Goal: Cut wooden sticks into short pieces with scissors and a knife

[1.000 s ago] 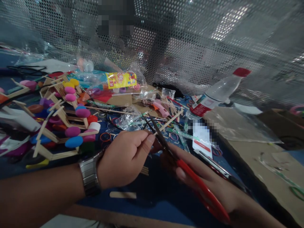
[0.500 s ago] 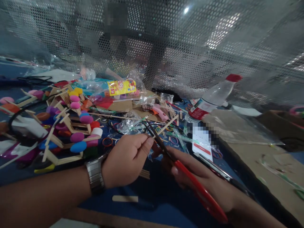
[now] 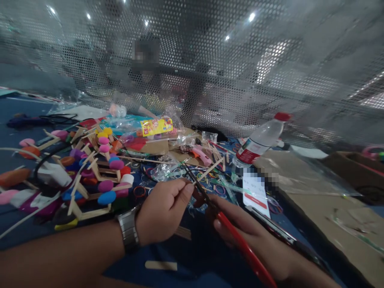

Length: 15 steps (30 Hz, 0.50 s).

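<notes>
Scissors point(image 3: 230, 231) seemingly nearer closed, view tipped upward, more lights point(image 3: 252, 17) showing

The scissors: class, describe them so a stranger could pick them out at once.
Find the blue table, then the person's right grip, right of centre. It holds the scissors, whose red handle sets them apart from the black-and-silver tool nearby.

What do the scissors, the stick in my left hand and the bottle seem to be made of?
Scissors: probably metal blades, dark, thin and straight-edged; the smooth red handle, with a slight sheen, looks like plastic or a plastic coating.
Stick: likely bare wood, judging by its pale tan colour and matt look.
Bottle: probably clear plastic, see-through with glossy highlights.
</notes>
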Available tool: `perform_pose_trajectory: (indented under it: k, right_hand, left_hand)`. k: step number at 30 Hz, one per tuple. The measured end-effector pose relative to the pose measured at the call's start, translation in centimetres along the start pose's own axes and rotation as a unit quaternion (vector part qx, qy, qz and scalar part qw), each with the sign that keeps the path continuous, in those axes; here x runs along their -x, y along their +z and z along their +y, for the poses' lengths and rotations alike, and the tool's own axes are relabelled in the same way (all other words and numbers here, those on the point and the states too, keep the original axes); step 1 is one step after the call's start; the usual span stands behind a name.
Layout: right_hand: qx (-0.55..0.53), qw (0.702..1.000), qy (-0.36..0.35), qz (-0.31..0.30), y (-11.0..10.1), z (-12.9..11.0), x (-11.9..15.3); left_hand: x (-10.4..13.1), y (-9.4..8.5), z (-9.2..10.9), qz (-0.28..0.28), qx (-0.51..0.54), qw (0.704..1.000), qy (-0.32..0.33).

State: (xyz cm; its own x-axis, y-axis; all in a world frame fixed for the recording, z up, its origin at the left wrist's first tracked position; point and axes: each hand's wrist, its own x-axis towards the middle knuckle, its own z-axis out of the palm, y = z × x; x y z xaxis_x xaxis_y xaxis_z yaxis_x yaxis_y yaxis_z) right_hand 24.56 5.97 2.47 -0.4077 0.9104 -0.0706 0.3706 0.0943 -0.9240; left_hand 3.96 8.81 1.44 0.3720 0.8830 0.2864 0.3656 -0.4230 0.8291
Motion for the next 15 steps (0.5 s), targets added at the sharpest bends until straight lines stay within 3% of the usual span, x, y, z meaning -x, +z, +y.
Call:
perform_pose_trajectory:
  k: [6,15]
  right_hand:
    - [0.011,0.998,-0.040,-0.051,0.22,-0.44,-0.32]
    - [-0.094,0.990,0.045,-0.099,0.72,0.12,0.10]
  left_hand:
    - [0.09,-0.15,-0.26,-0.014,0.014,1.000,0.011]
    - [-0.03,-0.22,-0.16,-0.009,-0.004,1.000,0.013]
